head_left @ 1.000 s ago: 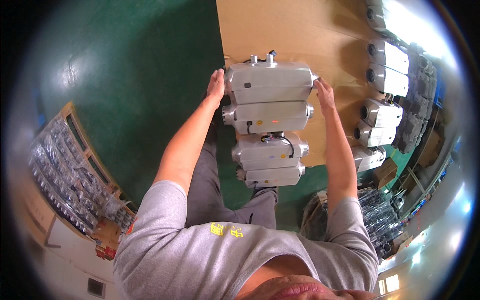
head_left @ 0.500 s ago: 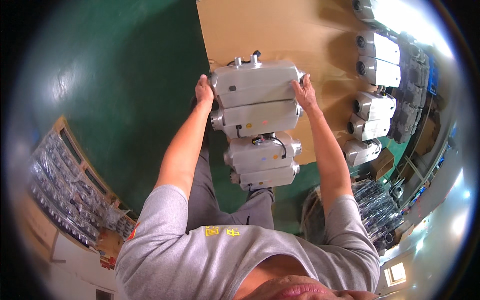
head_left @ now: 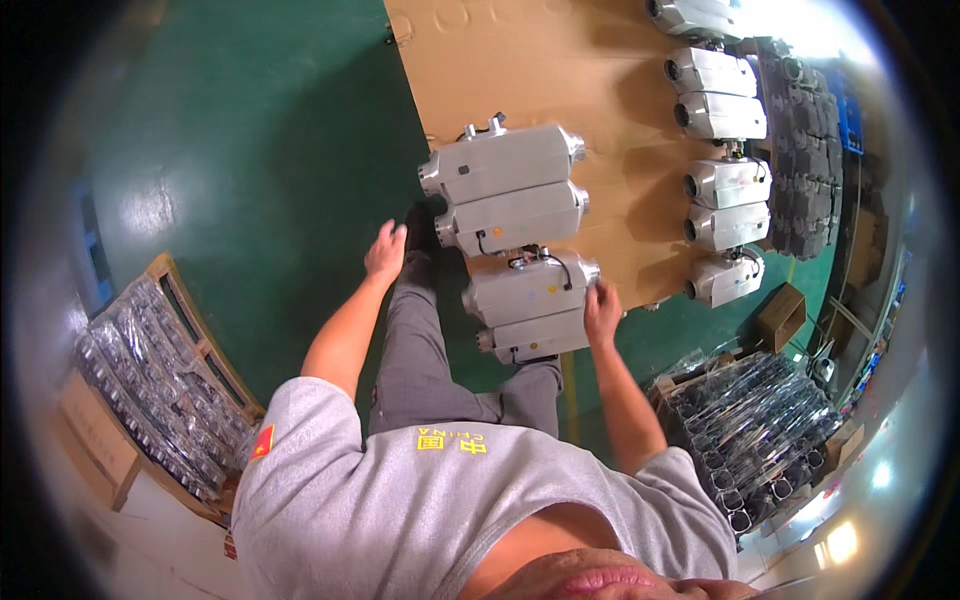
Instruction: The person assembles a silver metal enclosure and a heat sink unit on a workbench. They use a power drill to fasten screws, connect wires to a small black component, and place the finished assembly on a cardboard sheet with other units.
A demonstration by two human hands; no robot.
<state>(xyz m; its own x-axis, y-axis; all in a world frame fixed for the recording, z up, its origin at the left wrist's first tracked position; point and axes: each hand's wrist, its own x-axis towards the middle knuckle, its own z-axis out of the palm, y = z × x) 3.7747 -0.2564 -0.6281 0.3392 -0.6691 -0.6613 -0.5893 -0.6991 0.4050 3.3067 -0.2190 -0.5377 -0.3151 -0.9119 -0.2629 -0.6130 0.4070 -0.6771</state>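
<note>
Several silver housings with round ports at both ends, like air heaters, stand in a column before me. The farthest housing [head_left: 505,163] has two short tubes on its far side. Against it lies a second housing [head_left: 515,218] with a black plug and an orange dot. Nearer me are a third housing [head_left: 525,288] with a cable loop and a nearest housing [head_left: 540,335]. My left hand [head_left: 383,255] is off to the left, empty, fingers apart, touching none of them. My right hand [head_left: 602,315] is beside the right end of the third housing; its fingers are blurred, and contact is unclear.
A brown cardboard sheet [head_left: 620,150] lies under the far units. Along its right side runs a row of similar housings [head_left: 728,185], with dark grey parts [head_left: 800,150] beyond. Plastic-wrapped stacks stand at left [head_left: 165,370] and right [head_left: 750,420]. An open carton [head_left: 782,315] sits nearby.
Both hands have let go of the farthest housing's ends and drawn back toward me. The left hand is now apart from the units; the right is down by the third housing. The view has shifted slightly.
</note>
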